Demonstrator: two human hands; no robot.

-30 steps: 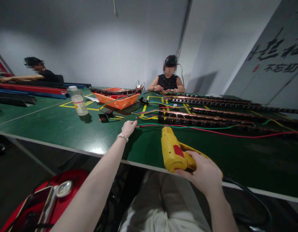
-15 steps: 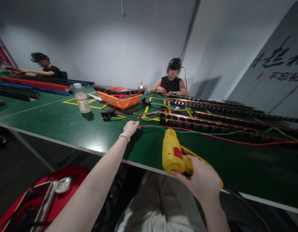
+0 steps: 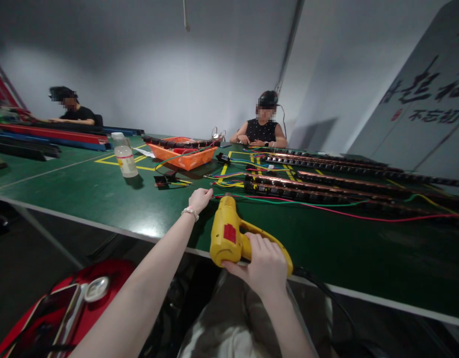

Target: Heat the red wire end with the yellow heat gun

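My right hand (image 3: 266,263) is closed round the handle of a yellow heat gun (image 3: 228,231) with a red label, held over the near edge of the green table (image 3: 103,194). Its nozzle points away from me toward a red wire (image 3: 326,211) and a green wire (image 3: 319,204). My left hand (image 3: 199,199) reaches out over the table with fingers curled, pinching the near end of the red wire; a pale bracelet sits on its wrist.
Long dark strips with copper parts (image 3: 326,184) lie across the right half. An orange tray (image 3: 183,151), a plastic bottle (image 3: 122,155) and loose coloured wires (image 3: 229,175) stand further back. Two other people (image 3: 262,124) sit at the far side. A red bag with a phone (image 3: 58,308) is at lower left.
My right hand has carried the heat gun to the left, closer to my left hand and the wire ends. The left hand has stayed where it was.
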